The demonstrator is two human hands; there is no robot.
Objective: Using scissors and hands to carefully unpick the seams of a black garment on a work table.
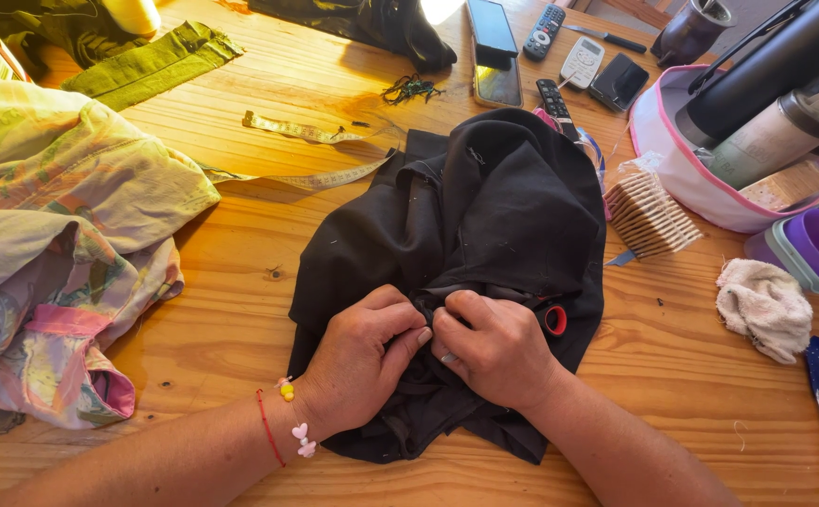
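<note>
Both hands, left hand (358,361) and right hand (496,349), pinch a fold of crumpled black fabric garment (484,216), fingers clenched on it, spread flat on the wooden plank tabletop (240,282) for close work; yellow measuring tape (301,131) nearby.

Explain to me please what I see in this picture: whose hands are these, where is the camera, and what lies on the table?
The camera sits on a person's head and looks down, so these are that person's own bare hands. The left hand and right hand both pinch a fold of the black garment on the wooden table. Beside it lie a flowered cloth, a measuring tape, remote controls, a phone, a stack of crackers and a small towel.
</note>
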